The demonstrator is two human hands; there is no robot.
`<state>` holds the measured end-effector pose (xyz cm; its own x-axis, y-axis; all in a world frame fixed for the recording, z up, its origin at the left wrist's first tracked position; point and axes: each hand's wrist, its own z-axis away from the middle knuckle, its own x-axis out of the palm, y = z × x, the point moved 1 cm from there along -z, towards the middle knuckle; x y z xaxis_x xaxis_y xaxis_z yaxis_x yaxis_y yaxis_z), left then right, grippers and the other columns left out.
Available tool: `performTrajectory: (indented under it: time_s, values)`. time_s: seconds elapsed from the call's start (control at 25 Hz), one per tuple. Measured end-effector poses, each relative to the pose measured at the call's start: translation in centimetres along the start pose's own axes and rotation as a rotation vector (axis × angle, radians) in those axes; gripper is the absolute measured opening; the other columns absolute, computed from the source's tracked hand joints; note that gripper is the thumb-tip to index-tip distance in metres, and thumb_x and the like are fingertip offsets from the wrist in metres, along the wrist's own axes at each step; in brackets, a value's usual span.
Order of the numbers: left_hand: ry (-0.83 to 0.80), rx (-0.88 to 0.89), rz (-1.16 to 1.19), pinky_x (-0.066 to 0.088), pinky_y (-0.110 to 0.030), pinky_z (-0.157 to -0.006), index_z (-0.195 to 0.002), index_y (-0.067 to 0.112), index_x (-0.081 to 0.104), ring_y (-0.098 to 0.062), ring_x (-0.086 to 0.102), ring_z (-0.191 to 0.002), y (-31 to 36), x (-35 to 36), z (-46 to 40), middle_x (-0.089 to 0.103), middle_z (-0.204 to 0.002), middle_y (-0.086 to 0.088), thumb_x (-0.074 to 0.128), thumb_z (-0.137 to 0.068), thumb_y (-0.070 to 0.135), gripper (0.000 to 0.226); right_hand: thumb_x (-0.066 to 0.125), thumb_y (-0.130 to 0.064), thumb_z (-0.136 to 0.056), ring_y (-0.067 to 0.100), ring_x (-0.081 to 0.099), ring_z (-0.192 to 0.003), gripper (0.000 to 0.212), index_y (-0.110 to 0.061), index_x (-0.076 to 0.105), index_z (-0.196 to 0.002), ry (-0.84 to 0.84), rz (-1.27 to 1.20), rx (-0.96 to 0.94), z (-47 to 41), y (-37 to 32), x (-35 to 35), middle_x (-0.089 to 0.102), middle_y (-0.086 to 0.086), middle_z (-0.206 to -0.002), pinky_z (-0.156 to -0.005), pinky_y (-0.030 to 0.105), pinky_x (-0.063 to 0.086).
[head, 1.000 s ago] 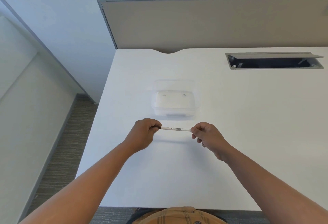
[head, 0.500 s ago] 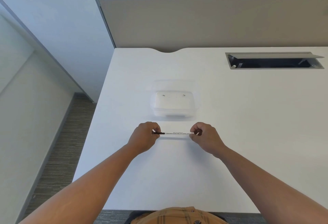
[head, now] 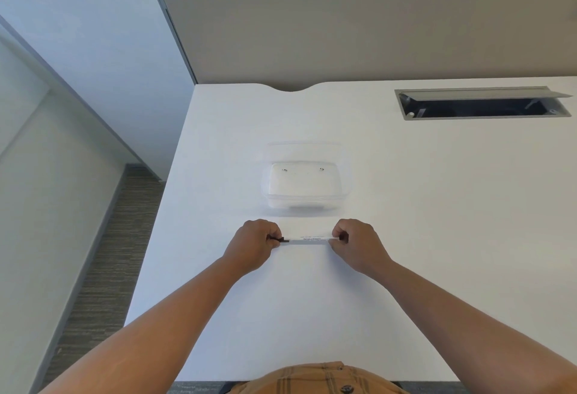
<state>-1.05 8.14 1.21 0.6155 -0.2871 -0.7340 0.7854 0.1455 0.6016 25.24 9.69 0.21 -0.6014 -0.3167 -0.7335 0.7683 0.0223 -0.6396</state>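
L hand (head: 254, 245), R hand (head: 359, 245): each grip pinches pen (head: 309, 240) end; clear tub (head: 304, 201) beyond, 2 specks (head: 284, 170) inside.

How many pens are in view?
1: a white pen held level between the left hand and right hand, in front of the clear container. None seems hidden.

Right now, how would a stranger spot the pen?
On the white desk sits a clear plastic container. Just in front of it, the left hand and right hand pinch the ends of a thin white pen, dark-tipped, unlike the container.
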Motion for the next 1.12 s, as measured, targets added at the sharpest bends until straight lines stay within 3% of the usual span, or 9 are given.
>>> performTrajectory:
  time_s: [0.08,0.2,0.52,0.88,1.12]
  values:
    - [-0.003,-0.001,-0.01,0.048,-0.026,-0.071,-0.089,0.025,0.075,-0.014,0.063,-0.084,-0.2,0.1,-0.2,0.065,-0.084,0.015,0.071,-0.084,0.011,0.016,0.067,-0.014,-0.087,0.02,0.059,-0.075,0.003,-0.016,0.066,-0.089,-0.01,0.023,-0.021,0.0,0.3,0.3,0.064,-0.002,-0.082,-0.071,0.032,0.049]
    - [-0.016,0.004,-0.015,0.048,-0.029,-0.077,-0.093,0.026,0.076,-0.013,0.06,-0.089,-0.3,0.3,-0.4,0.065,-0.091,0.013,0.072,-0.084,0.013,0.016,0.065,-0.014,-0.092,0.023,0.061,-0.085,0.009,-0.013,0.071,-0.098,-0.026,0.054,-0.051,-0.1,0.8,0.6,0.067,0.003,-0.093,-0.078,0.035,0.05]
    - [-0.029,-0.056,-0.019,0.044,-0.025,-0.073,-0.093,0.025,0.077,-0.013,0.06,-0.087,-0.3,0.5,-1.1,0.063,-0.09,0.015,0.074,-0.081,0.011,0.019,0.067,-0.01,-0.087,0.022,0.056,-0.08,0.008,-0.015,0.071,-0.092,0.002,0.04,-0.034,-0.5,0.9,1.1,0.063,0.002,-0.087,-0.072,0.03,0.042]
    - [-0.029,-0.087,0.069,0.042,-0.016,-0.067,-0.086,0.033,0.067,-0.011,0.061,-0.086,-0.8,0.5,-1.3,0.063,-0.091,0.014,0.079,-0.077,0.008,0.029,0.07,-0.011,-0.088,0.022,0.059,-0.084,0.008,-0.015,0.071,-0.094,-0.018,-0.022,0.006,-0.6,1.0,1.0,0.065,0.004,-0.092,-0.078,0.034,0.049]
    - [-0.021,-0.064,0.054,0.048,-0.026,-0.083,-0.103,0.023,0.07,-0.016,0.061,-0.093,-0.7,0.7,-1.2,0.064,-0.1,0.007,0.078,-0.08,0.008,0.029,0.071,-0.011,-0.088,0.025,0.062,-0.096,0.018,-0.013,0.07,-0.106,-0.013,-0.054,0.027,-0.3,0.7,0.9,0.065,0.006,-0.104,-0.088,0.039,0.052]
